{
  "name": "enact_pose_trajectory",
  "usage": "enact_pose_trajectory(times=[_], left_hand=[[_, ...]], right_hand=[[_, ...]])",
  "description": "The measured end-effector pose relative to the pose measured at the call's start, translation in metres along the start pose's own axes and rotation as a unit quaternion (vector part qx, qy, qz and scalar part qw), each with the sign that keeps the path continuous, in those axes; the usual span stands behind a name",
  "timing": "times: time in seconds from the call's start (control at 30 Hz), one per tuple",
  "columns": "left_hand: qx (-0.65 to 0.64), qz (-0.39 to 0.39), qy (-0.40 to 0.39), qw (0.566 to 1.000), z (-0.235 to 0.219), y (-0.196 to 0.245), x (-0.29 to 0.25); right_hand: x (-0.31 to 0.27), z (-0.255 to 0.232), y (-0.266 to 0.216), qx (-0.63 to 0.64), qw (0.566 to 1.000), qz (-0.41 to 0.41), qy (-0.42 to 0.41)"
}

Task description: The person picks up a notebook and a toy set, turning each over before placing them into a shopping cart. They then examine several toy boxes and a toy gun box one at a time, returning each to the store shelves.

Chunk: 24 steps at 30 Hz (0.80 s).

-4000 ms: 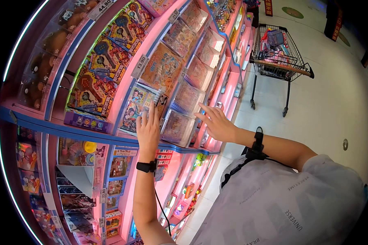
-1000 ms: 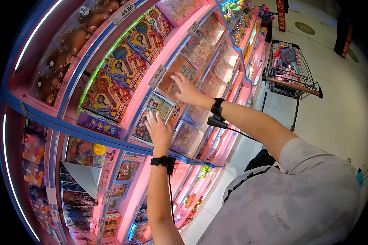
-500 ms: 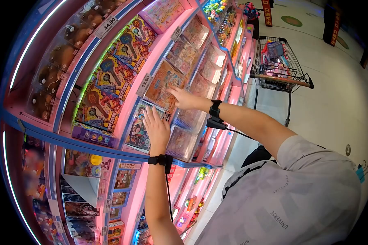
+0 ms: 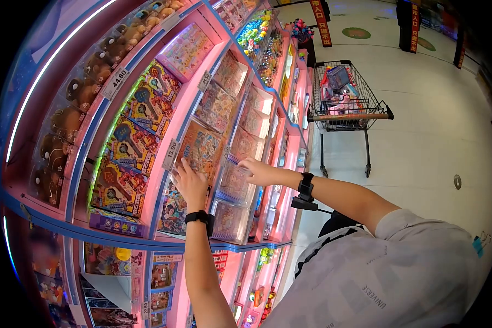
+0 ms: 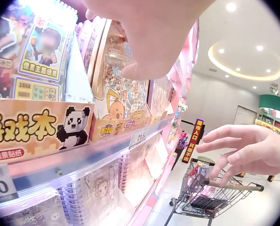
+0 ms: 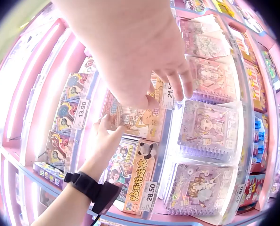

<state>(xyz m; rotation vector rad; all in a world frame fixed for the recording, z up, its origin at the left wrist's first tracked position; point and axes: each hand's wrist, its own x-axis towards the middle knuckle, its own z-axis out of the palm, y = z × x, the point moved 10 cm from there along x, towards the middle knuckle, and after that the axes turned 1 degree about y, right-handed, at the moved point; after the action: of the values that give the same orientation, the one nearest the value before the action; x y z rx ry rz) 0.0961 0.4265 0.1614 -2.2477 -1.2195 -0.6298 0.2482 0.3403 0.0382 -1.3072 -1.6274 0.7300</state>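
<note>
My left hand (image 4: 190, 183) is over the top of a sticker book (image 4: 175, 210) in a panda-printed display box, its fingers spread and loosely bent. Beside that book stands an orange-brown cartoon book (image 4: 202, 147); the left thumb overlaps its front in the left wrist view. Nothing shows in the grasp of my right hand (image 4: 259, 172), which hangs with relaxed fingers before the clear-covered spiral notebooks (image 6: 208, 127). In the right wrist view, the left hand (image 6: 107, 141) reaches between the panda box (image 6: 141, 179) and the orange-brown book.
A pink shelf with a blue edge (image 4: 120, 239) carries price tags. Racket-toy boxes (image 4: 127, 139) and brown plush toys (image 4: 65, 123) fill the tiers behind. A loaded shopping cart (image 4: 341, 101) stands in the aisle to the right.
My right hand has drawn back from the orange-brown book to the spiral notebooks. My left hand has moved to the panda-box book's upper edge. The head view has turned, shifting the cart left.
</note>
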Motion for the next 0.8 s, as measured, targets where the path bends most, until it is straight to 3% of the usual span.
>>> enact_pose_trajectory(times=[0.07, 0.2, 0.33, 0.37, 0.5, 0.6, 0.8], left_hand=[[-0.013, -0.011, -0.022, 1.0, -0.001, 0.0, -0.007], [-0.009, 0.007, -0.002, 1.0, -0.006, -0.003, -0.004], [0.025, 0.023, -0.091, 0.995, -0.013, -0.009, -0.021], [0.032, 0.007, -0.101, 0.994, -0.016, -0.011, -0.027], [0.087, -0.041, -0.019, 0.995, -0.019, -0.038, -0.064], [0.095, -0.135, -0.101, 0.981, -0.001, -0.076, -0.093], [0.006, -0.076, -0.067, 0.995, -0.015, -0.073, -0.103]], right_hand=[[-0.01, -0.003, 0.01, 0.019, 0.999, 0.041, 0.002], [-0.017, 0.007, 0.017, 0.019, 0.999, 0.037, -0.008], [-0.02, 0.023, 0.004, 0.03, 0.999, 0.028, -0.016], [-0.019, 0.025, -0.001, 0.036, 0.999, 0.023, -0.015], [-0.012, 0.042, -0.013, -0.014, 0.999, -0.047, 0.005], [-0.009, 0.062, -0.011, 0.038, 0.999, 0.007, -0.033], [-0.009, 0.097, -0.028, 0.08, 0.996, -0.011, -0.047]])
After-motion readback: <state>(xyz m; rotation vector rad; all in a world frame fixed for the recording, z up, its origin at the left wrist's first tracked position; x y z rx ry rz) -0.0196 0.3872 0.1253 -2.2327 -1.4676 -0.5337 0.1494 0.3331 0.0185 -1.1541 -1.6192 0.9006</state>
